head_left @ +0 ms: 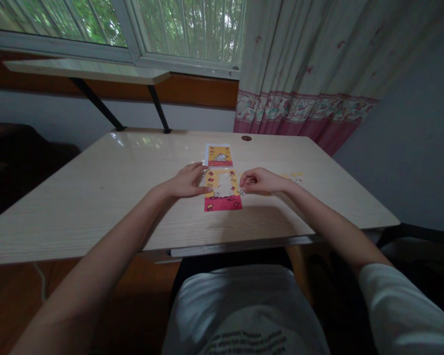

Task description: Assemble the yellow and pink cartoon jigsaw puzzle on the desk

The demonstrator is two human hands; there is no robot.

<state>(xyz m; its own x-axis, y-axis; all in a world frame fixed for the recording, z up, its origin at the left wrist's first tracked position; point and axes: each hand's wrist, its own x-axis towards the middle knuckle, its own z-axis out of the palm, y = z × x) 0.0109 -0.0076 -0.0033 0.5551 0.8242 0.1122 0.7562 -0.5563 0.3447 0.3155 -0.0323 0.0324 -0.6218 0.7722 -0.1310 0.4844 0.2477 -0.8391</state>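
Note:
A partly filled jigsaw puzzle (223, 203) in yellow and red lies flat on the table, with a pale gap in its middle. My left hand (188, 181) rests at its left edge, fingers spread and thumb touching the border. Beside the right edge, my right hand (258, 181) pinches a small whitish puzzle piece (241, 192) between curled fingers. Just beyond the puzzle lies a picture card (220, 157) showing a white animal on yellow and red. Several loose pieces (296, 178) lie to the right, partly hidden behind my right hand and forearm.
The pale wooden table (133, 153) has a round cable hole (246, 138) near its far edge. A raised shelf (85, 70) on black legs stands at the back left. Behind are a window and a patterned curtain (299, 106). The near table edge runs just before my lap.

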